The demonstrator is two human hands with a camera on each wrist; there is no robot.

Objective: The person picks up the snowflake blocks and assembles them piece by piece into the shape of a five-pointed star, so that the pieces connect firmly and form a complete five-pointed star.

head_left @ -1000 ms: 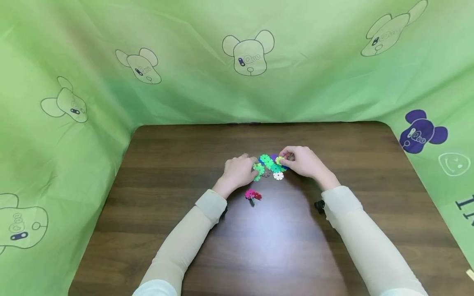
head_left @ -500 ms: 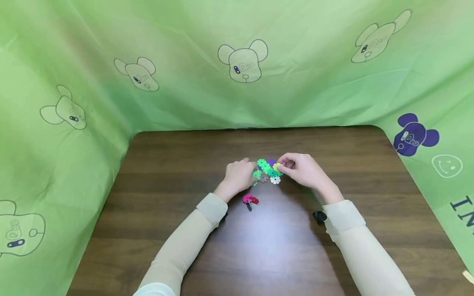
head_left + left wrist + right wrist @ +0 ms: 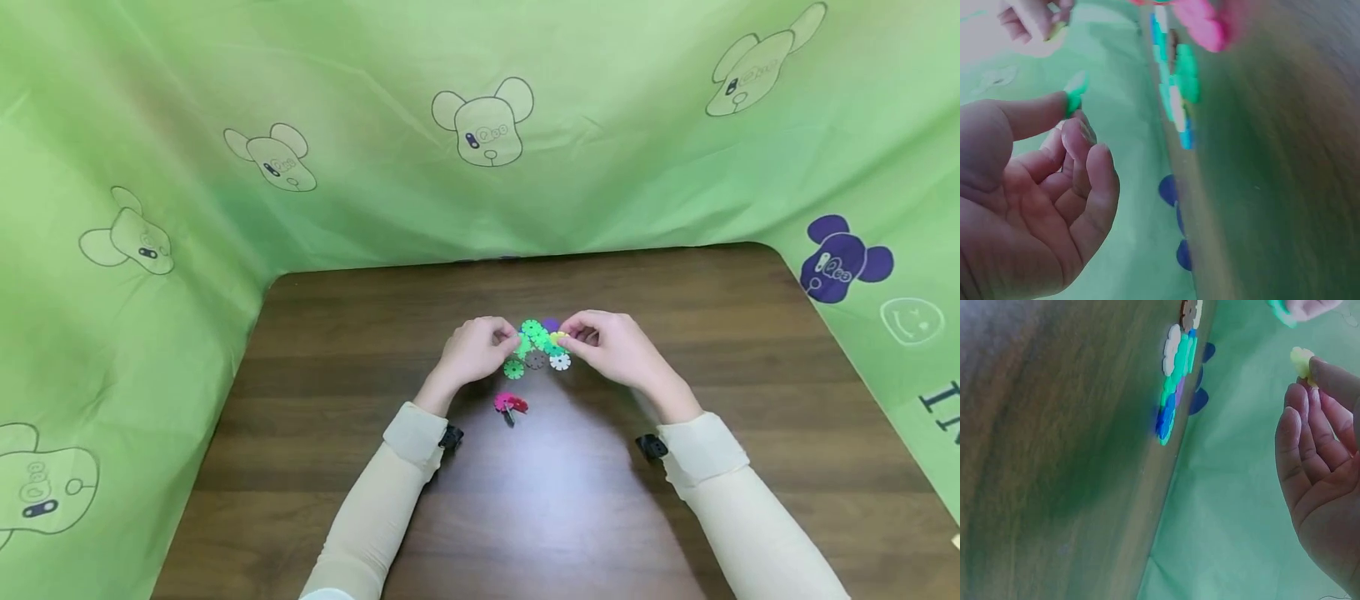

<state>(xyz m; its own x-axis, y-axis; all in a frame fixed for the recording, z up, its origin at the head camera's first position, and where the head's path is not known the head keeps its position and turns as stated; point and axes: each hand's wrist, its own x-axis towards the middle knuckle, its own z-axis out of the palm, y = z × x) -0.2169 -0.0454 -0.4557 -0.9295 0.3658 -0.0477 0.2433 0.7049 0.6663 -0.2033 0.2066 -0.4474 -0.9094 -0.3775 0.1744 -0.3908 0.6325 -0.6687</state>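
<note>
Thumb and fingertips of my left hand (image 3: 476, 348) pinch a small green notched disc (image 3: 1075, 100), raised above the table. Opposite it, my right hand (image 3: 615, 346) pinches a yellow notched disc (image 3: 1301, 360), likewise off the table. The two discs are apart in both wrist views. Between and below the hands lies a loose pile of flat notched discs. It includes a white disc (image 3: 559, 362), a brownish-grey disc (image 3: 536, 360), a purple disc (image 3: 551, 324) and several green ones, with one green disc (image 3: 513, 369) at the near left. Blue discs (image 3: 1165, 417) show low in the right wrist view.
A small cluster of joined pink, red and dark discs (image 3: 506, 402) lies nearer to me than the pile. The brown wooden table (image 3: 315, 433) meets green printed cloth (image 3: 360, 200) at its far and side edges. Black cameras (image 3: 452, 437) sit at both wrists.
My left hand has come up from the left of the pile with a green disc, uncovering another green disc below. My right hand keeps its hold on the yellow disc. The head view shifts slightly.
</note>
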